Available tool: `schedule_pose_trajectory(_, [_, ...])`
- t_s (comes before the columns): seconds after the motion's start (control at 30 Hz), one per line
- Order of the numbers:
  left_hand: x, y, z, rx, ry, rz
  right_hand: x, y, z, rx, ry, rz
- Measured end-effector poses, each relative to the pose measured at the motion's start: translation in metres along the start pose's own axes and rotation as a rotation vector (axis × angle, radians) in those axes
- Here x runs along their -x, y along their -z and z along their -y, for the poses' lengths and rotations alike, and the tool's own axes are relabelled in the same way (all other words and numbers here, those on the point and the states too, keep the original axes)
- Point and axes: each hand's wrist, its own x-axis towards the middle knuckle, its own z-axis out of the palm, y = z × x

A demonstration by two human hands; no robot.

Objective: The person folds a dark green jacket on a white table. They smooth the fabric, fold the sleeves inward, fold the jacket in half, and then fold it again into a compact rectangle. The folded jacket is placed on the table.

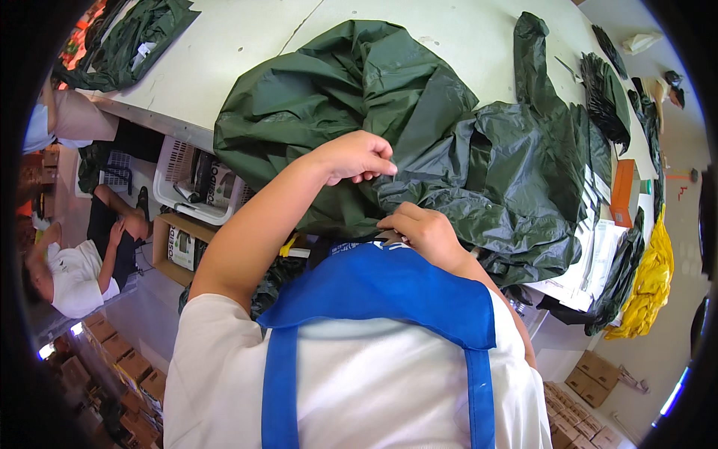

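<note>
Hands work at a dark green garment (419,142) heaped on a white table (224,45), close against the person's chest. The left hand (357,157) arches over the cloth with wrist bent, fingers curled down and pressed together, pinching a fold of the fabric. The right hand (422,228) sits lower (just above the blue apron (389,288)), knuckles up, fingers closed on the garment's near edge; its fingertips are tucked under the cloth and cannot be seen. The right forearm is mostly hidden behind the apron bib. Another green bundle (127,41) lies at the table's far left corner. A seated person in a white shirt (75,273) is partly cut off at the left edge.
</note>
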Motion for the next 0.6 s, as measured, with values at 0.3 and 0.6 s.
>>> schedule_pose_trajectory(0.3, [0.068, -0.035, 0.026, 1.133, -0.452, -0.197, -0.018, 0.009, -0.005, 0.067, 0.144, -0.155])
schedule_pose_trajectory(0.6, [0.059, -0.056, 0.02, 0.745, -0.431, -0.44, -0.031, 0.01, -0.011, -0.054, 0.201, -0.228])
